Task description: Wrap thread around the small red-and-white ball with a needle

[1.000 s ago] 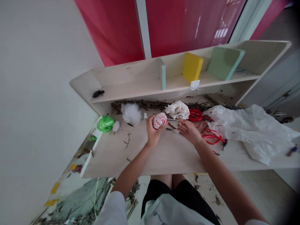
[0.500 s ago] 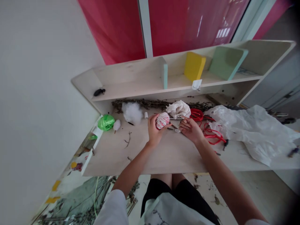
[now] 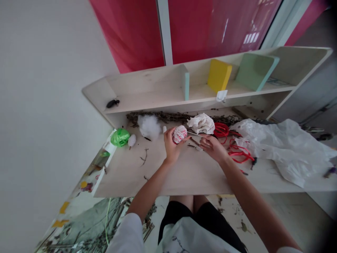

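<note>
In my left hand (image 3: 171, 149) is a ball wound with white string (image 3: 180, 134), with red showing between the strands. My fingers wrap round its left and lower sides. A taut white strand (image 3: 195, 134) runs from the ball to my right hand (image 3: 212, 146), whose fingertips pinch it. Just behind my right hand sits a crumpled white paper (image 3: 201, 123). Between and below the hands, thin sticks (image 3: 195, 147) lie on the desk, one with a pale wrapped end.
A green ribbon ball (image 3: 120, 137) and white fluff (image 3: 149, 127) lie on the left. Red cord (image 3: 239, 154) and a clear plastic bag (image 3: 284, 147) cover the right. Bundled twigs (image 3: 168, 116) run along the back, under a shelf with a yellow divider (image 3: 219, 75).
The ball has shifted slightly left in my left hand and turned a little. The strand now slopes down towards my right hand, where it was nearly level before.
</note>
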{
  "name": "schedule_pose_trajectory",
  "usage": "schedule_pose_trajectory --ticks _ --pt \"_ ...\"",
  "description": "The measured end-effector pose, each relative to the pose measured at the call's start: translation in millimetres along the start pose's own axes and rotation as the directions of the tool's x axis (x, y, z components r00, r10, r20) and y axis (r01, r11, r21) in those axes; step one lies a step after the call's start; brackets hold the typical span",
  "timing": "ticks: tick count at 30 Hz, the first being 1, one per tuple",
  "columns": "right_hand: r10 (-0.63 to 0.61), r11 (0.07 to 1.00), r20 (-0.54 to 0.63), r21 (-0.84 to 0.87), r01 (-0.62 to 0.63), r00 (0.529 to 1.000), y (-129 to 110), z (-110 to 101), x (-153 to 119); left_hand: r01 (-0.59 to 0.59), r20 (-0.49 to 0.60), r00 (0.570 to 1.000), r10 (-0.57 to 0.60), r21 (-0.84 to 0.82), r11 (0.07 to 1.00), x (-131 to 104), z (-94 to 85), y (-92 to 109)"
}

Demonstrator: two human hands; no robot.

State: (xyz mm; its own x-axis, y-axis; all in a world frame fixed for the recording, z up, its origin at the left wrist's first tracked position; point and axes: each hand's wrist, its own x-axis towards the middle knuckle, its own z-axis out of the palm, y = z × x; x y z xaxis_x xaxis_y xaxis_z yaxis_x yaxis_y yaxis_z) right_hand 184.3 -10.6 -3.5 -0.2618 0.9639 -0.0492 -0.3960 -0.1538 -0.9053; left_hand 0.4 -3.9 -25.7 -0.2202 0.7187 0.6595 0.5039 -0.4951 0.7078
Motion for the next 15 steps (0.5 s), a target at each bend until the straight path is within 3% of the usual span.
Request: schedule_pose_trajectory --ticks 4,15 --pt "0.007 1.0 0.032 -0.005 -0.007 0.999 1.5 0.1 -2.4 -0.021 0.004 1.0 0.021 0.035 0.999 0.3 -1.5 -4.2" --pt "0.035 0.999 -0.012 0.009 -0.035 0.999 6.9 -1.1 1.6 0.04 -0.028 0.999 -0.042 -0.074 0.996 -0.7 0.2 1.4"
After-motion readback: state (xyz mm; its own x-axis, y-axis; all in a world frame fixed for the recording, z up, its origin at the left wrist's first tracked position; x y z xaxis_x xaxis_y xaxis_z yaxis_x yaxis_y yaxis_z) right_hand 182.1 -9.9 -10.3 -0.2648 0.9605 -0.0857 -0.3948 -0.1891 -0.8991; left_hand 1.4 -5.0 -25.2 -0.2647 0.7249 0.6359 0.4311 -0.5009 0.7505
